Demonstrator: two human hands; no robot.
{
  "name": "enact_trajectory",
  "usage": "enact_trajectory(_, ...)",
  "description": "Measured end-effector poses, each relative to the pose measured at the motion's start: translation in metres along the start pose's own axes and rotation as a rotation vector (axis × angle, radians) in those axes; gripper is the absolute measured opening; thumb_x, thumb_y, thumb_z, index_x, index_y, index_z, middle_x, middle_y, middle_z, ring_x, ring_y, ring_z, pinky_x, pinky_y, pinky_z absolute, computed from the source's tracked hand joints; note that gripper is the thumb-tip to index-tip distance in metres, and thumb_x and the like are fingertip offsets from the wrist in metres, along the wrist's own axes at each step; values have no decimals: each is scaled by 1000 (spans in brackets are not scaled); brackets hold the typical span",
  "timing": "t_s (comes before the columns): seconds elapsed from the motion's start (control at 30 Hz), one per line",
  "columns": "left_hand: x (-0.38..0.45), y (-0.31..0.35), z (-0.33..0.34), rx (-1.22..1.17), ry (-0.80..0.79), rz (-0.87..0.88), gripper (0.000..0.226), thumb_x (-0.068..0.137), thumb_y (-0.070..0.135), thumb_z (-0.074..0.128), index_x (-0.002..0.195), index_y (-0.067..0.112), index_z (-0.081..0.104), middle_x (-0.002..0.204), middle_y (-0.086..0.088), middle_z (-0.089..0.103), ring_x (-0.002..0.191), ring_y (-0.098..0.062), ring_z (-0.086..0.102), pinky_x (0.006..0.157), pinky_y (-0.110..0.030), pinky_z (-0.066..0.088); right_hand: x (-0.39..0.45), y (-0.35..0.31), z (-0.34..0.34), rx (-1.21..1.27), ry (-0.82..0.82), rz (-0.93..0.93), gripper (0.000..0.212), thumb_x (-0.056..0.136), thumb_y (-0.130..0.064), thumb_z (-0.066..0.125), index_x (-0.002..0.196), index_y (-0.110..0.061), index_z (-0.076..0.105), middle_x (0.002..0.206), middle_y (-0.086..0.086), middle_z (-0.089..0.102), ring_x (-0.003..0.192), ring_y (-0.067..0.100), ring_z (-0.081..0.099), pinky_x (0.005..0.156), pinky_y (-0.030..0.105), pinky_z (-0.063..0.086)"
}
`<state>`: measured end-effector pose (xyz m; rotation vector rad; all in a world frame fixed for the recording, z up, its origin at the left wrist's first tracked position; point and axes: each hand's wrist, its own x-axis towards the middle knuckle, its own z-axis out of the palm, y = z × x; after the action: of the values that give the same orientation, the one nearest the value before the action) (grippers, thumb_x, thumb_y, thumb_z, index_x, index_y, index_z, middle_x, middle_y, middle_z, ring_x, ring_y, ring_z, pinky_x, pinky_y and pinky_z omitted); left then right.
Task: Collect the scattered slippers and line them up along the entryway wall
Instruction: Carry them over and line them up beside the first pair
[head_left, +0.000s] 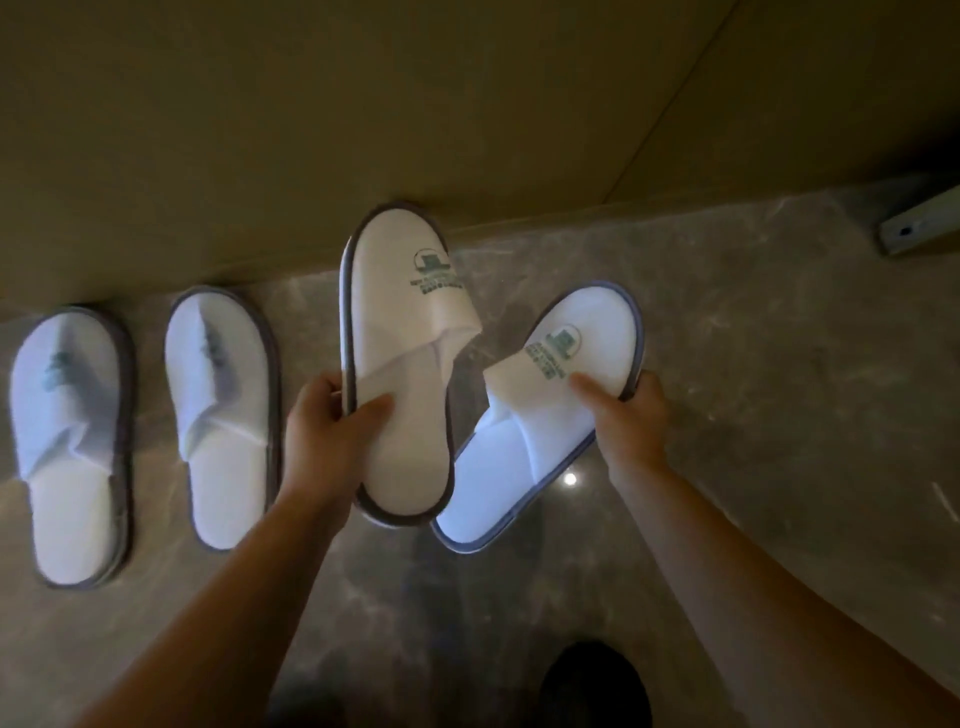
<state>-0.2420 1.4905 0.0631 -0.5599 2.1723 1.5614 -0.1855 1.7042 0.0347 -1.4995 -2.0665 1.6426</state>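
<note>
Two white slippers with grey trim and a green logo lie side by side on the floor at the left, toes to the wall: the far-left slipper (72, 441) and the second slipper (223, 415). My left hand (332, 431) grips a third slipper (402, 358) by its left edge, toe up near the wall. In my right hand (631, 415) is a fourth slipper (545, 421), pinched at its right edge and tilted with the toe pointing up and right. Both held slippers hang just above the floor, the third overlapping the fourth's heel.
A beige wall (363, 104) runs across the top, meeting the glossy grey marble floor (753, 364). A pale block with a hole (914, 226) sits at the wall base on the far right. A dark shoe (597, 686) shows at the bottom.
</note>
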Motion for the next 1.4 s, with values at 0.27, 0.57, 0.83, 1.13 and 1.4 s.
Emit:
enact_trajectory(0.27, 19, -46, 35, 81, -151, 14, 21, 74, 16, 66, 76, 32, 52, 84, 2, 62, 79, -16, 59, 59, -28, 46, 73, 35, 13, -208, 102, 10, 77, 69, -18, 74, 130, -1, 30, 133, 22, 46, 113, 34, 51, 88, 39, 43)
enact_trajectory(0.57, 23, -41, 24, -46, -214, -17, 16, 75, 14, 65, 84, 25, 58, 88, -5, 67, 80, -22, 64, 66, -34, 53, -6, 13, 60, -42, -360, 42, 50, 78, -25, 64, 121, -20, 40, 118, 6, 54, 104, 20, 53, 92, 36, 45)
enact_trajectory(0.83, 34, -47, -21, 100, -354, -43, 34, 74, 16, 68, 103, 20, 51, 97, 0, 63, 91, -17, 62, 80, -33, 54, -32, -2, 96, -11, -500, 5, 44, 79, -13, 63, 109, -31, 36, 110, 1, 54, 94, 16, 54, 76, 31, 47)
enact_trajectory(1.13, 55, -94, -110, 733, -212, 143, 73, 76, 36, 64, 136, 24, 24, 150, -4, 23, 137, -24, 20, 111, -41, 22, -56, 28, 162, -267, -417, -30, 42, 83, -20, 58, 120, -15, 40, 126, 10, 53, 108, 26, 53, 94, 43, 44)
enact_trajectory(1.4, 74, -134, -123, 952, -179, 204, 102, 69, 53, 63, 126, 47, -20, 153, -2, -16, 140, -33, -12, 112, -58, 6, -82, 55, 164, -791, -264, -408, 92, 65, -45, 72, 136, -12, 25, 141, 17, 38, 125, 31, 41, 102, 44, 39)
